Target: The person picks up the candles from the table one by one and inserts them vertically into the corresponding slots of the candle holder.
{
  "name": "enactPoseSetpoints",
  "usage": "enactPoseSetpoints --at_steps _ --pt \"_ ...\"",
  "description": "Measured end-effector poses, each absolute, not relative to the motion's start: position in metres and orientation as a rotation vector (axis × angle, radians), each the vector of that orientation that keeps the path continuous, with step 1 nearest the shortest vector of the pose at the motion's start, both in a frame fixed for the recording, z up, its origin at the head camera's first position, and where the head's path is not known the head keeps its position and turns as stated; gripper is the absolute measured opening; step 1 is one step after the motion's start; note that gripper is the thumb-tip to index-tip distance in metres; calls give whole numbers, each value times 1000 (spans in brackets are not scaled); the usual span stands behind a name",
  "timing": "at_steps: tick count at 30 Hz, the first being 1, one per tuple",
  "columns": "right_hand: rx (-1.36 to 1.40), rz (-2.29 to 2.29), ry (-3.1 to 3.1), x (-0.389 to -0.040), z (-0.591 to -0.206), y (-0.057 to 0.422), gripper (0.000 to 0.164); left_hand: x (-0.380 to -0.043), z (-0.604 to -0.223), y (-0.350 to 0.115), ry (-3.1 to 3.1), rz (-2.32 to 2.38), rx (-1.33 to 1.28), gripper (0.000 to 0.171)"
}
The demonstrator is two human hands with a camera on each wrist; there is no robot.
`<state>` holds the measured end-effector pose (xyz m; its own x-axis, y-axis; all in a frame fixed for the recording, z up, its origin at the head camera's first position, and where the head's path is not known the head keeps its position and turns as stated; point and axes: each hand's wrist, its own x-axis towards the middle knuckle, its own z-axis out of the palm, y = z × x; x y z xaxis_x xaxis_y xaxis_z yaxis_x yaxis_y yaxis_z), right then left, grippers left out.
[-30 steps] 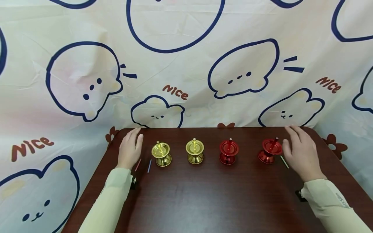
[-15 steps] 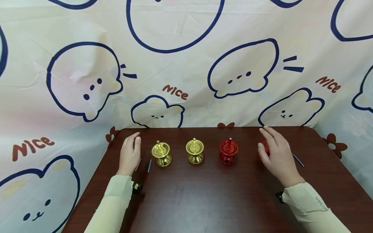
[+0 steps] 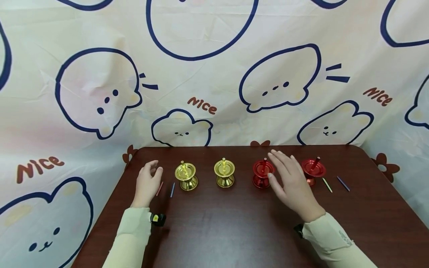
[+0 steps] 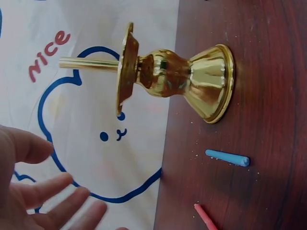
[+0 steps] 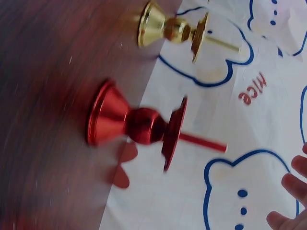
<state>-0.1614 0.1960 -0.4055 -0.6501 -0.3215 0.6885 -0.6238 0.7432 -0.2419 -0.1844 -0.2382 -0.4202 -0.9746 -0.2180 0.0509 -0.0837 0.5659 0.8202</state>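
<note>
Two gold candle holders, one at the left [image 3: 188, 184] and one near the middle [image 3: 225, 181], stand upright on the table. To their right are a red candle holder [image 3: 259, 181] and a farthest-right red candle holder [image 3: 313, 169], partly behind my right hand. Each carries a thin upright tube over its dish. My left hand [image 3: 146, 184], fingers loosely bent, holds nothing left of the gold pair. Near it lie a pink stick [image 3: 159, 188] and a blue stick [image 4: 228, 157]. Fingers spread, my right hand [image 3: 295, 186] hovers between the red holders, holding nothing.
Right of the farthest red holder lie a green stick [image 3: 327, 185] and a bluish stick [image 3: 343, 184]. The dark wooden table [image 3: 214, 230] ends at a white cloth [image 3: 228, 126] printed with cartoon faces. Small crumbs dot the wood around the blue stick.
My right hand has swept left from beside the farthest red holder to the neighbouring one, uncovering the green and bluish sticks. My left hand has drawn back slightly towards me.
</note>
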Motion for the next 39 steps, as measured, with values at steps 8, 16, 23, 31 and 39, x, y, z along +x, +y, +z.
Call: enactPoseSetpoints --at_steps 8,16,23,31,39 --pt "807 636 -2302 -160 -411 161 61 -182 -421 -243 -2750 -1340 342 55" --pt "896 609 -2426 -158 -415 126 64 -183 -423 -247 -2819 -1263 404 56" --pt "929 649 -2494 -151 -420 96 67 -187 -429 -249 -2908 -1157 365 49" --pt "995 679 -2556 -145 -424 70 70 -188 -439 -251 -2988 -1083 321 40" --pt "1040 708 -2588 -153 -434 51 72 -192 -446 -252 -2997 -1018 349 36"
